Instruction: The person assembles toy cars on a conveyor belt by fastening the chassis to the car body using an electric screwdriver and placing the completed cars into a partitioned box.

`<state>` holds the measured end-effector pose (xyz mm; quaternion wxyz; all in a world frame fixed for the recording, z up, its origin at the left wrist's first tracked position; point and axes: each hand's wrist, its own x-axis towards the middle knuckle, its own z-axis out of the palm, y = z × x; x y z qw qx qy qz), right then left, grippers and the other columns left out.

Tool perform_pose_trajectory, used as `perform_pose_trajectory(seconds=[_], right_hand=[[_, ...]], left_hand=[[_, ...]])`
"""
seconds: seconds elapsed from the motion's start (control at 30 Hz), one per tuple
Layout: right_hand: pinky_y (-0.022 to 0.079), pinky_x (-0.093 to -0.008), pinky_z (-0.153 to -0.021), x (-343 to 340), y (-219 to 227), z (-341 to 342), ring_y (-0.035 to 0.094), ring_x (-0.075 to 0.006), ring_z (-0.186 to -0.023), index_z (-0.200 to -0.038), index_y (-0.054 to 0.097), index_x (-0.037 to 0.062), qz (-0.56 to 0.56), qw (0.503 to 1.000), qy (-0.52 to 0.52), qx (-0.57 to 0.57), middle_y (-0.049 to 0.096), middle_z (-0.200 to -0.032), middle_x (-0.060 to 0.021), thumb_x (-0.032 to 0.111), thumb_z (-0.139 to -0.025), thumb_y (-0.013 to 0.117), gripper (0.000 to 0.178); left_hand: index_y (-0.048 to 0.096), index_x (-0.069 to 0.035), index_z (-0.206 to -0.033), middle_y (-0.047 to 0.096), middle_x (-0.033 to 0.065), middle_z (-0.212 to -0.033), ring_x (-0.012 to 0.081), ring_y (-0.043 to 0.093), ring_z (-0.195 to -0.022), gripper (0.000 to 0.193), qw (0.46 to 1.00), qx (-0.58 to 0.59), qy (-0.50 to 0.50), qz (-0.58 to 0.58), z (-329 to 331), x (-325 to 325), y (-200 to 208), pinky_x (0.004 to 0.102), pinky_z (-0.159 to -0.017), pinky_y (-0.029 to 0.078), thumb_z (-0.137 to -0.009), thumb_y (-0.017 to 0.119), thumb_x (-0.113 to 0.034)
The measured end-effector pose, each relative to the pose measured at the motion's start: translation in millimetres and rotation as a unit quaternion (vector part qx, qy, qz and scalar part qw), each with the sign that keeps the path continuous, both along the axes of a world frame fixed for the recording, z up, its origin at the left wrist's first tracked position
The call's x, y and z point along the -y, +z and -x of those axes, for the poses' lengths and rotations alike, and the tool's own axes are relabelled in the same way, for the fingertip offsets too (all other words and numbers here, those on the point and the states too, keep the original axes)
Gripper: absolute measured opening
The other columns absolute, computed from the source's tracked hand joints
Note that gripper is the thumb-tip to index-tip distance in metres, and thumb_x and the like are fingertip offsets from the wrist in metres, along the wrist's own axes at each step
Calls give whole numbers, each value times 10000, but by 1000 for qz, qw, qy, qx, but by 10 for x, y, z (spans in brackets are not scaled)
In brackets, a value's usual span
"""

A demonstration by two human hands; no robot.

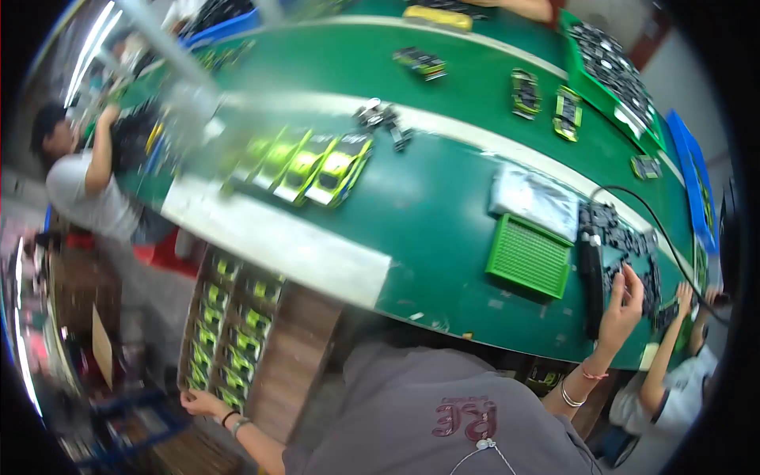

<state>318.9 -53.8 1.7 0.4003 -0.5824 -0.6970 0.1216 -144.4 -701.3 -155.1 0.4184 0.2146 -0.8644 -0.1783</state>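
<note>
At the lower left, my left hand [204,403] is closed at the near corner of a long cardboard box [297,356]. Rows of small black and yellow-green toy car bodies [245,344] fill two columns of that box. My right hand [621,310] reaches over the right end of the green bench, fingers bent and a little apart, nothing visible in them. Black plastic parts [625,229] lie in a pile just beyond it. Beside that hand lies a black power screwdriver [590,277] with a cable.
A green perforated tray [529,257] and a clear plastic bag [534,198] sit mid-right. Yellow-green car shells [336,168] stand in a row on the bench [427,237]. A green crate [609,71] holds dark parts. Other people work at left [95,178] and right [669,388].
</note>
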Motion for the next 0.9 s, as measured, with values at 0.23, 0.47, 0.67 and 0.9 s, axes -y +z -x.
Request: perform_pose_trajectory(seconds=[0.23,0.47,0.67,0.9], right_hand=[[400,-379,-897,226,-90,-139,517,-316,-1030,-1157,542,-1,41,990,-61,124,535,-1098,-162,228,-860,612,381],[416,-395,-852,247,-220,-7,518,-325,-977,-1187,528,35,60,984,-92,139,519,-1068,-156,255,-833,639,431],[444,-385,-789,219,-243,45,532,-306,-950,-1157,530,68,84,971,-138,179,524,-1018,-116,259,-764,702,469],[470,-385,-711,212,-240,47,563,-296,-898,-1095,536,88,81,969,-138,187,532,-972,-84,260,-738,717,436]], left_hand=[[492,77,-1138,547,175,-1176,238,541,-1055,286,826,-108,-536,-141,858,-3484,1692,338,-917,444,-887,553,-48],[606,-35,-994,520,164,-1207,303,494,-1133,195,550,-143,-812,134,-155,-6217,2438,393,-926,421,-805,641,-74],[604,-77,-996,461,180,-1250,355,443,-1161,223,493,-98,-852,145,-304,-7049,2332,427,-973,374,-785,668,-111],[539,-106,-1137,523,161,-1194,366,473,-1115,383,512,32,-803,303,506,-7799,1862,440,-922,433,-767,532,-4]])
